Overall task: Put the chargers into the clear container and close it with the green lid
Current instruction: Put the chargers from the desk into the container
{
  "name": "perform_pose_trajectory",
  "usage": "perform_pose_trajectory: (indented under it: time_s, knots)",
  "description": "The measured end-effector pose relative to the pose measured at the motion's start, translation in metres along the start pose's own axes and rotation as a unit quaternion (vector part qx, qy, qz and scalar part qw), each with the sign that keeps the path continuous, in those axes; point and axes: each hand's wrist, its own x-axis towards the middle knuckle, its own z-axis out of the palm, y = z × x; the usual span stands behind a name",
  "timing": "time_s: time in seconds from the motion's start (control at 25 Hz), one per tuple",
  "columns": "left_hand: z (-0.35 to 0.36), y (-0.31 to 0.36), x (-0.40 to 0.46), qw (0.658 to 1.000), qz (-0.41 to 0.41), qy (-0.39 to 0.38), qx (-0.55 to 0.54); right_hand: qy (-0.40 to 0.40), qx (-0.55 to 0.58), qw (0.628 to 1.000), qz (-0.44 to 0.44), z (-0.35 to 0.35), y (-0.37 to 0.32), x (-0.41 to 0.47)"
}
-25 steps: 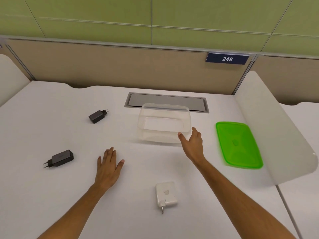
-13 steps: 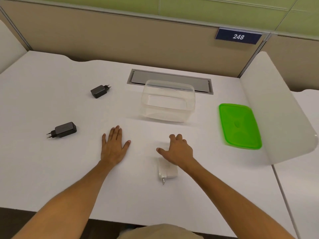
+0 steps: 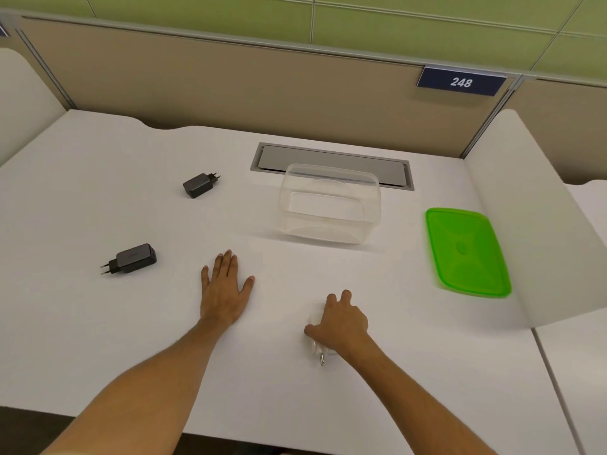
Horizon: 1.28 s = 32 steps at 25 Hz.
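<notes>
The clear container stands open and empty at the middle back of the white desk. To its right the green lid lies flat. A black charger rests at the back left, and a second black charger lies nearer on the left. My right hand is closed over the white charger near the front; only the charger's near edge and plug pins show. My left hand lies flat on the desk, fingers apart, holding nothing.
A grey cable hatch is set into the desk behind the container. A white curved divider rises along the right side, just past the lid. A beige partition closes the back, and the desk's front edge is near my arms.
My right hand drew back from the container's front wall to the white charger and has closed over it. The left hand stayed flat on the desk.
</notes>
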Motion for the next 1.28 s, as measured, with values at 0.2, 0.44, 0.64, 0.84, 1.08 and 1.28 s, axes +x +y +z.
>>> perform_pose_trajectory:
  time_s: [0.2,0.44,0.64,0.84,1.08,1.28]
  knots:
    - [0.0,0.0,0.0,1.0,-0.002,0.0,0.004,-0.022,-0.006,1.0,-0.014,-0.007,-0.006,0.008]
    - [0.0,0.0,0.0,1.0,-0.003,-0.004,0.008,0.044,-0.01,0.996,-0.077,-0.071,-0.033,0.032]
    - [-0.001,0.001,-0.001,1.0,-0.004,0.001,0.003,0.152,0.008,0.983,-0.106,-0.152,-0.054,0.071]
    - [-0.003,0.003,0.0,1.0,-0.007,-0.001,-0.007,0.196,-0.01,0.975,-0.101,-0.204,-0.066,0.121]
    - [-0.003,0.002,0.0,1.0,-0.009,-0.003,0.0,0.137,-0.127,0.976,-0.108,-0.211,-0.06,0.17]
    - [-0.003,0.003,0.0,1.0,-0.012,0.004,0.006,0.064,-0.192,0.969,-0.139,-0.186,-0.051,0.197]
